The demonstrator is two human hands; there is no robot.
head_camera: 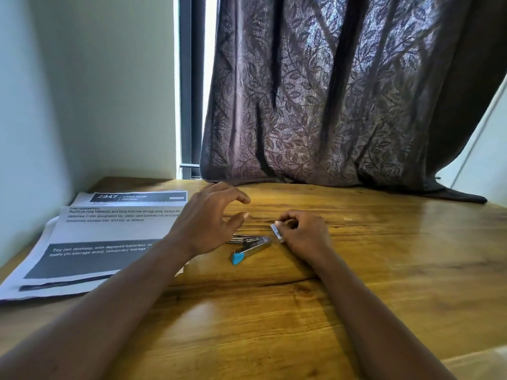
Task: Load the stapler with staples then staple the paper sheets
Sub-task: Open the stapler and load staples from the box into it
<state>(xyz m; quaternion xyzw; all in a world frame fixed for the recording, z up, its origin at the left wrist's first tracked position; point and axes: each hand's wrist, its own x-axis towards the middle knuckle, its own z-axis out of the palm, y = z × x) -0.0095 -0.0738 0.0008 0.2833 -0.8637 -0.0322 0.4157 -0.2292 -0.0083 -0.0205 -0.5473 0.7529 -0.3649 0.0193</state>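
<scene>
Head view, loading step. My right hand pinches a short strip of staples between thumb and curled fingers, just at three o'clock of the stapler. The stapler lies on the worktop near the middle of the view. It appears hinged open, metal arms splayed and its blue end pointing toward seven o'clock. My left hand hangs over the stapler's far end, released, fingers spread and lightly curved, grasping nothing. I cannot tell whether it touches the metal.

Step in hand, as I judge it: the staples are not yet in the channel, so loading is under way and no stapling has begun. The next move calls for the left hand to steady the stapler body. The right hand must then turn the strip legs-down and line it up with the open channel. The strip is thin and could snap or skew if pressed unevenly.

The paper sheets, printed and loosely fanned, lie at nine o'clock of the stapler, with my left forearm crossing their near corner.

Surface: glossy wooden worktop with visible grain and glare patches. Room: a dark leaf-patterned curtain hangs at twelve o'clock, its hem resting on the worktop's far edge. A dark window frame stands at eleven o'clock and a pale wall at ten.
</scene>
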